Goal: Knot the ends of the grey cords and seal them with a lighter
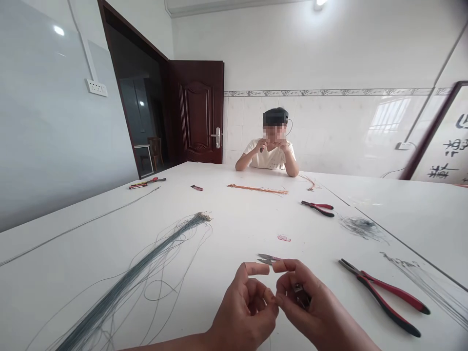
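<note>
My left hand [248, 302] is closed, its thumb and fingertips pinched together against the fingers of my right hand. What the pinch holds is too small to make out. My right hand [310, 302] is closed too, with a small dark, shiny metal object [302, 295] tucked in its curled fingers. Its thumb meets my left fingertips. Just beyond the hands lie thread snips [266, 257], partly hidden by my fingers. Red-and-black pliers [382, 292] lie to the right. On the left a thick bundle of grey cords [146, 265] stretches across the table, metal ends clustered at its far tip.
Across the white table [234, 229] sits a person [272, 151], hands raised. Orange cords [259, 189], other pliers [318, 208] and small red snips [196, 187] lie between. Tangled dark threads [361, 226] and loose cords [424, 280] lie at right.
</note>
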